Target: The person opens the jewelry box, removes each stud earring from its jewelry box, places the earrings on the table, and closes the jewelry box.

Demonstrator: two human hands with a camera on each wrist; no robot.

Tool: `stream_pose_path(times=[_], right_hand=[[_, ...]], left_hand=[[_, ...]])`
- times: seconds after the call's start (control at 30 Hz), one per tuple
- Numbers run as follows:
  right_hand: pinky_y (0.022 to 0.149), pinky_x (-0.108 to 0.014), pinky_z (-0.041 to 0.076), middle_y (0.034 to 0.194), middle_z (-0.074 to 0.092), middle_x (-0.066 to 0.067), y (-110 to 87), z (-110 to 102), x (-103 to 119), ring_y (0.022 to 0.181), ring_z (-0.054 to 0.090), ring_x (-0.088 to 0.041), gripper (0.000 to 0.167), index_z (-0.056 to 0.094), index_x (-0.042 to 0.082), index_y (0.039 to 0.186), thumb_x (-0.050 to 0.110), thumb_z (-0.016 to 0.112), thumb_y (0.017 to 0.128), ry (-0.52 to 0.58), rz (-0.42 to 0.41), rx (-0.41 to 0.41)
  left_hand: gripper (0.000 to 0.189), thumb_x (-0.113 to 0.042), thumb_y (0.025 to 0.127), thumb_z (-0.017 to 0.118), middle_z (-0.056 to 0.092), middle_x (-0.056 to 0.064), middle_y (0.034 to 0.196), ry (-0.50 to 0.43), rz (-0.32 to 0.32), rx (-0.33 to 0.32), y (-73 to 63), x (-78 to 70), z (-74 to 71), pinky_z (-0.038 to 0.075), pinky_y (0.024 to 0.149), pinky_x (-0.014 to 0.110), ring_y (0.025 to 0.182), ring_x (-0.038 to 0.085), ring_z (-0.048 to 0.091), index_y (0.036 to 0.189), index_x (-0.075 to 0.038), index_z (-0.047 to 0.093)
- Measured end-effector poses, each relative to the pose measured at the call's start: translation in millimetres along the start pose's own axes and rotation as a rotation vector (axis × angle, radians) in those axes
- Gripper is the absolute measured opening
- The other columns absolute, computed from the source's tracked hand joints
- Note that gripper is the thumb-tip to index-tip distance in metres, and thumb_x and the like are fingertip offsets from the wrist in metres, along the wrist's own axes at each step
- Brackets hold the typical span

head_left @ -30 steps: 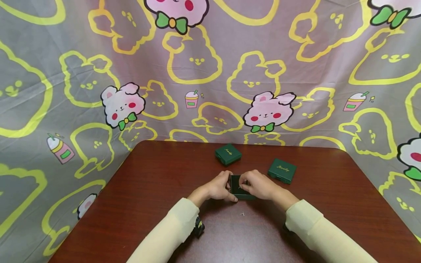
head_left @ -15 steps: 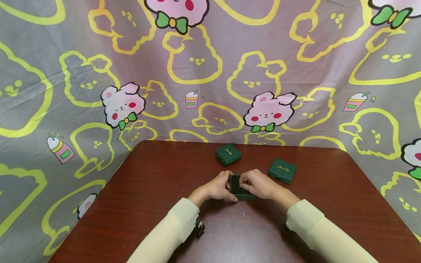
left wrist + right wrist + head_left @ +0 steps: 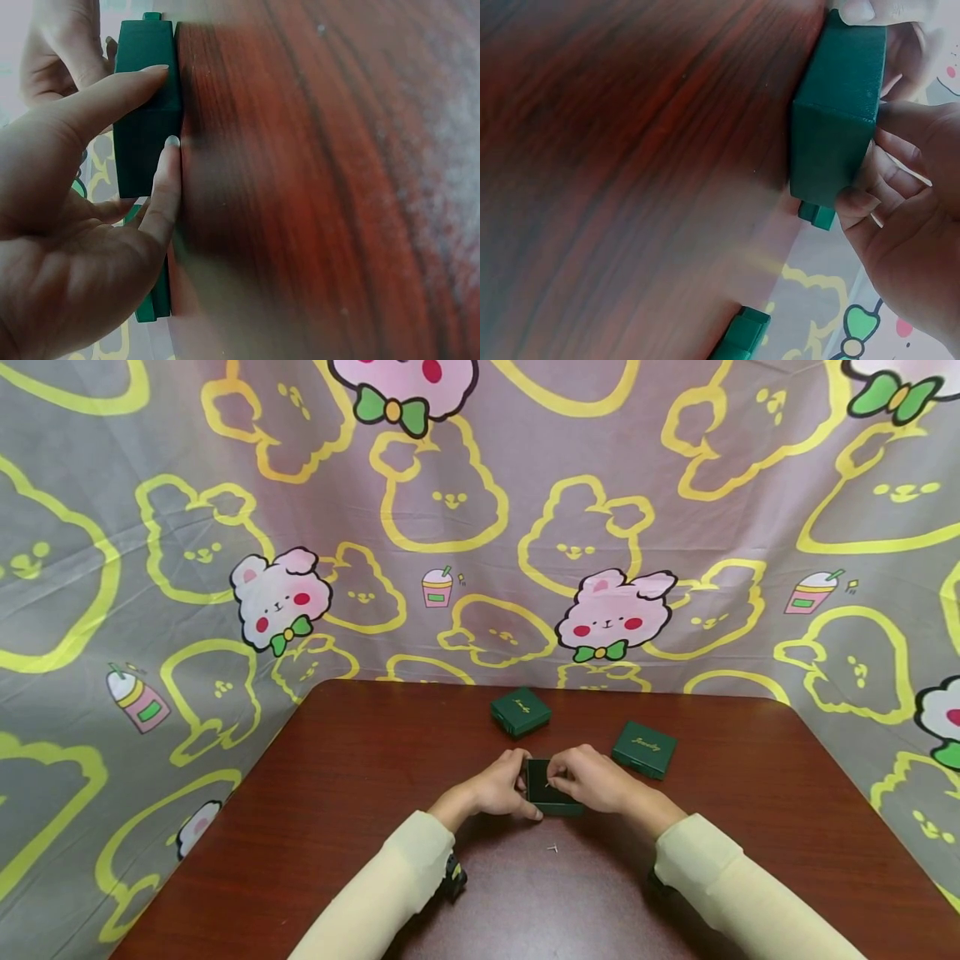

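My left hand (image 3: 497,785) grips a green jewelry box (image 3: 553,809) by its left side, thumb at the front. In the left wrist view the thumb and a finger lie along the green wall (image 3: 146,124). The box stands uncovered on the table, its dark inside (image 3: 537,772) facing up. Over that inside, the right hand (image 3: 592,779) pinches a small thin silvery piece (image 3: 547,786), too small to identify. In the right wrist view, some of its fingers rest by the box's edge (image 3: 832,150). Another tiny silvery piece (image 3: 552,848) lies on the table in front.
Two closed green boxes with gold "Jewelry" lettering stand farther back: one box (image 3: 521,712) behind the held one, the other box (image 3: 644,749) to its right. The reddish-brown table (image 3: 360,752) ends at a cartoon-patterned curtain (image 3: 480,527).
The right hand has shifted very slightly within the box's opening, still pinching the small silvery piece. My left hand and the box have stayed put.
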State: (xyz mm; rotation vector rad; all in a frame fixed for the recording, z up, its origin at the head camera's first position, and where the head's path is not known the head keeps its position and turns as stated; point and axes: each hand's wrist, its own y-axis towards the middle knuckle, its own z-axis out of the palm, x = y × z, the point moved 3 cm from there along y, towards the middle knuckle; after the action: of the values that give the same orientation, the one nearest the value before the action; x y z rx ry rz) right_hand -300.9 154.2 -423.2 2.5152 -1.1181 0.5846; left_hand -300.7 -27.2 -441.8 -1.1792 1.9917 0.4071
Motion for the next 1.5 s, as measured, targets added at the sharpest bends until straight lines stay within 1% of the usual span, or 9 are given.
stream_pose_path(times=[0.27,0.4,0.7,0.97,1.3,1.5], right_hand=[[0.068,-0.029,0.054,0.091,0.072,0.003,-0.8,-4,2,0.079,0.064,-0.006,0.007,0.076,0.009,0.098,0.007,0.07,0.097,0.005,-0.014,0.004],[0.067,-0.027,0.053,0.09,0.072,0.004,-1.4,-6,3,0.079,0.064,-0.006,0.007,0.076,0.009,0.097,0.007,0.07,0.097,0.007,-0.018,-0.002],[0.065,-0.025,0.052,0.09,0.073,0.0,-4.3,-15,5,0.077,0.064,-0.005,0.007,0.076,0.007,0.097,0.006,0.069,0.097,0.018,-0.023,-0.011],[0.066,-0.026,0.053,0.09,0.074,-0.003,-7.9,-17,7,0.076,0.063,-0.005,0.006,0.076,0.006,0.096,0.005,0.07,0.096,0.016,-0.047,-0.018],[0.071,-0.029,0.054,0.093,0.075,-0.004,-11.8,-16,6,0.079,0.065,-0.006,0.007,0.076,0.006,0.098,0.007,0.069,0.098,0.021,-0.039,0.006],[0.07,-0.029,0.054,0.093,0.074,-0.004,-15.8,-16,6,0.079,0.064,-0.005,0.007,0.076,0.007,0.098,0.007,0.068,0.098,0.017,-0.042,0.007]], left_hand=[[0.083,-0.012,0.071,0.094,0.048,0.011,0.111,0.0,-0.002,-0.001,0.2,0.5,-0.5,0.043,0.085,0.027,0.095,0.018,0.052,0.135,0.002,0.045],[0.083,-0.013,0.071,0.094,0.049,0.011,0.111,-0.001,-0.006,0.0,0.4,0.5,-0.5,0.043,0.085,0.028,0.095,0.018,0.052,0.136,0.002,0.045],[0.084,-0.013,0.071,0.094,0.049,0.011,0.111,-0.007,0.0,0.004,0.1,0.3,-0.5,0.042,0.084,0.027,0.095,0.017,0.052,0.136,0.002,0.044],[0.085,-0.012,0.071,0.094,0.048,0.011,0.111,-0.01,-0.003,0.003,0.1,0.2,-0.2,0.042,0.085,0.027,0.095,0.017,0.052,0.138,0.002,0.043],[0.088,-0.013,0.071,0.094,0.049,0.01,0.111,-0.001,-0.001,0.007,0.7,0.8,0.2,0.042,0.085,0.026,0.094,0.016,0.052,0.14,0.002,0.042],[0.087,-0.013,0.071,0.094,0.048,0.011,0.111,-0.005,0.001,0.006,0.0,0.9,0.5,0.042,0.084,0.026,0.094,0.016,0.052,0.139,0.003,0.042]])
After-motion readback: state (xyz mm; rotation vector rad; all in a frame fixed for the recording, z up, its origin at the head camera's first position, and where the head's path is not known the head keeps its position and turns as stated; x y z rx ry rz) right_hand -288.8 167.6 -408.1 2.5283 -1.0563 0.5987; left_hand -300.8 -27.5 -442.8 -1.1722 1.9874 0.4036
